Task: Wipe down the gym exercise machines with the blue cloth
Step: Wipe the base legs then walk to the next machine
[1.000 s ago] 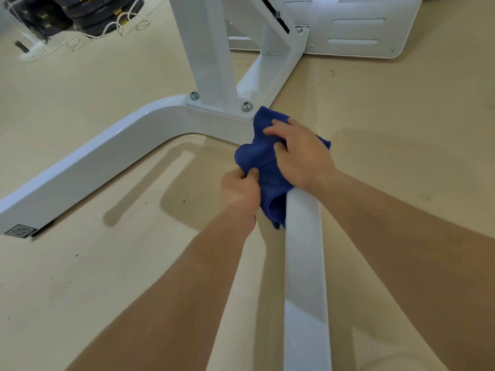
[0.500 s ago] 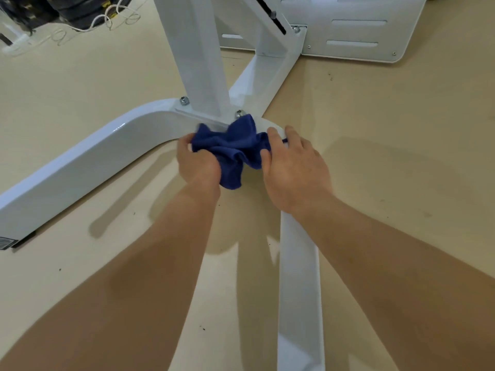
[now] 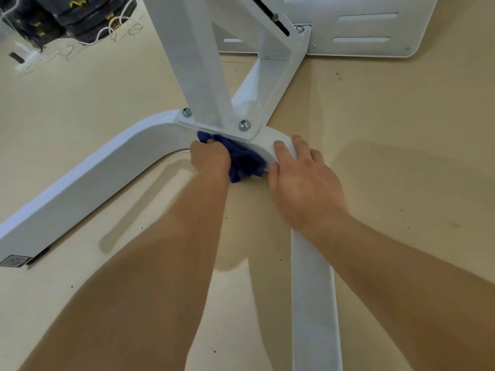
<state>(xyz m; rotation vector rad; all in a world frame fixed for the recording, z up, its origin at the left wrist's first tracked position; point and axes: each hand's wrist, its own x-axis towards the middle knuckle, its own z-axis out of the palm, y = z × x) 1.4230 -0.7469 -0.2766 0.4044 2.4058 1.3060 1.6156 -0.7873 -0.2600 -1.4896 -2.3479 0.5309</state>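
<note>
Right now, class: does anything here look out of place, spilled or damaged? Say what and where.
A white cord lies in loose, tangled loops on the floor beside the black weights, top left. The white frame shows no damage.

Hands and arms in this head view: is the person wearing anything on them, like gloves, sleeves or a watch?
Nothing shows. The left hand and right hand are bare: no gloves, no rings visible. The left forearm and right forearm are uncovered to the picture's edge: no sleeve, watch or wristband.
</note>
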